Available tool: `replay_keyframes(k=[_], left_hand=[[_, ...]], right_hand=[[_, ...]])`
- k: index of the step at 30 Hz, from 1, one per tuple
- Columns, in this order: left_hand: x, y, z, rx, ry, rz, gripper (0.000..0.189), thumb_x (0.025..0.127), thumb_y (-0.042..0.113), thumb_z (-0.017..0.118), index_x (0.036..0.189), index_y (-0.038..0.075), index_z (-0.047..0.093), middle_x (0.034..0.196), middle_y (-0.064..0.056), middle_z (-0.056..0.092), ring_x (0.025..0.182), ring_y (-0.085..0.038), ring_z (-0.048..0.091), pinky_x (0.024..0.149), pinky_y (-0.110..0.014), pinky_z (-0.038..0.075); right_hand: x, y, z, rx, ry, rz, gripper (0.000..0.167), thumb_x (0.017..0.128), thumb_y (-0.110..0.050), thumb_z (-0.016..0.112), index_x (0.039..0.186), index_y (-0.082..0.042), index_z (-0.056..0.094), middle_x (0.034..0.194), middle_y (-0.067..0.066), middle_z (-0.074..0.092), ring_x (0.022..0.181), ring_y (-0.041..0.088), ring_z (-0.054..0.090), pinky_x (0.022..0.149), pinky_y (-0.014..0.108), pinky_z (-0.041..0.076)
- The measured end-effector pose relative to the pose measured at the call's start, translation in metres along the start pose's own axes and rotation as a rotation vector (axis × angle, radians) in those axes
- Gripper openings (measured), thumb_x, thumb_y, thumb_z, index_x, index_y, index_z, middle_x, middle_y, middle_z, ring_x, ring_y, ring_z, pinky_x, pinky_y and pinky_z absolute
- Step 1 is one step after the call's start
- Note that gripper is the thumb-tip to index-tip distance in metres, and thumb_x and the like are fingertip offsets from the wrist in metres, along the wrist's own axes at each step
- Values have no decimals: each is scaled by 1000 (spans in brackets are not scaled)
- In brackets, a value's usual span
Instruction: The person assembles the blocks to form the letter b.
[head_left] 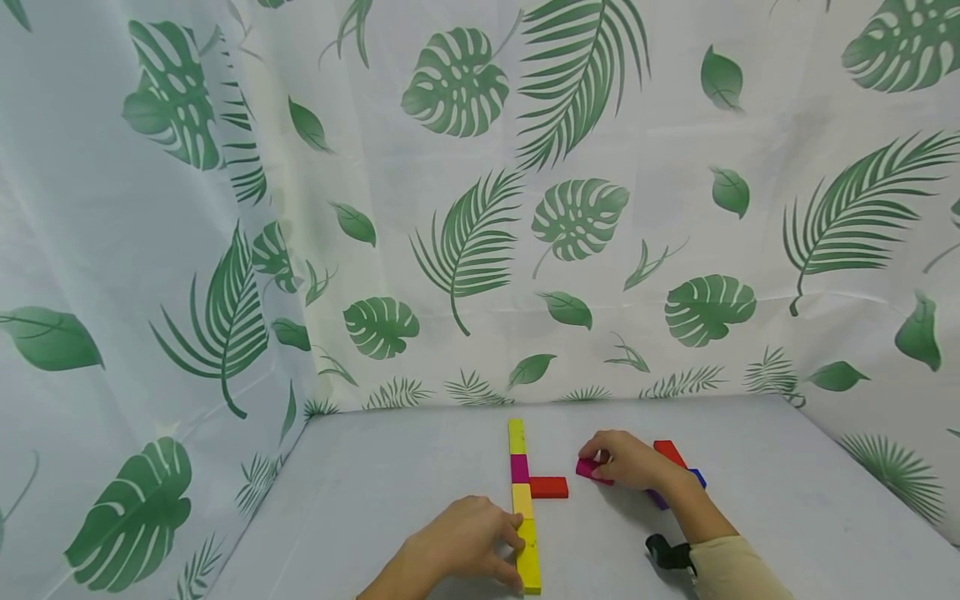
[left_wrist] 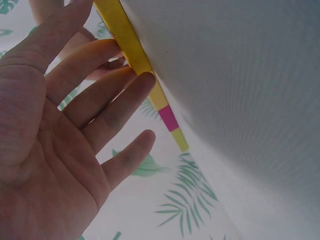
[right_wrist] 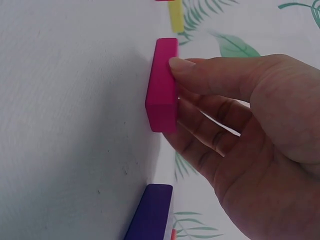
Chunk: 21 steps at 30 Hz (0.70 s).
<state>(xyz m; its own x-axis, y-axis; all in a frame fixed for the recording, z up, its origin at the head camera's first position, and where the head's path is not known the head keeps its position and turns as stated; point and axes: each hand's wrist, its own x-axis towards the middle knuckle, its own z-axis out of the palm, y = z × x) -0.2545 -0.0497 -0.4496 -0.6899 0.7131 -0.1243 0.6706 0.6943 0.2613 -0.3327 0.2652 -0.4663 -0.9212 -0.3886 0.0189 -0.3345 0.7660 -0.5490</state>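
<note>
While the left hand lays straight fingers against the yellow block, the right hand, at two o'clock, pinches a magenta block.

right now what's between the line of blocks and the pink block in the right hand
In the head view, a red block lies there, butting the line of blocks; bare table separates it from the pink block that the right hand pinches.
</note>
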Motion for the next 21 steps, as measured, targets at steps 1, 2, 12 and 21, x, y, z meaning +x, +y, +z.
replay_keyframes(k=[1, 2, 12, 21], left_hand=[[0, 0, 0, -2, -2, -4, 36, 78, 53, 88, 110, 39, 81, 130, 17, 71, 97, 6, 61, 82, -18, 47], [1, 0, 0, -6, -4, -9, 36, 78, 53, 88, 110, 39, 81, 130, 18, 71, 97, 6, 61, 82, -18, 47], [1, 0, 1, -15, -8, -19, 35, 78, 54, 88, 109, 39, 81, 130, 18, 71, 96, 6, 61, 85, -19, 48], [1, 0, 1, -13, -6, -24, 36, 78, 53, 88, 111, 39, 81, 131, 18, 70, 101, 4, 62, 86, -19, 49]], right_hand=[[0, 0, 0, -1, 0, 2, 27, 91, -4, 77, 117, -10, 78, 107, -1, 69, 98, 18, 61, 85, 37, 59], [0, 0, 0, -3, 1, 3, 27, 91, -4, 77, 117, -10, 77, 107, -1, 69, 98, 18, 61, 84, 37, 60], [-8, -1, 4, 23, 2, -10, 30, 92, -5, 76, 121, -9, 74, 108, 1, 68, 99, 18, 60, 81, 33, 59], [-12, -7, 3, 34, -33, -42, 27, 91, -5, 77, 118, -12, 76, 106, 0, 69, 97, 19, 59, 77, 26, 56]])
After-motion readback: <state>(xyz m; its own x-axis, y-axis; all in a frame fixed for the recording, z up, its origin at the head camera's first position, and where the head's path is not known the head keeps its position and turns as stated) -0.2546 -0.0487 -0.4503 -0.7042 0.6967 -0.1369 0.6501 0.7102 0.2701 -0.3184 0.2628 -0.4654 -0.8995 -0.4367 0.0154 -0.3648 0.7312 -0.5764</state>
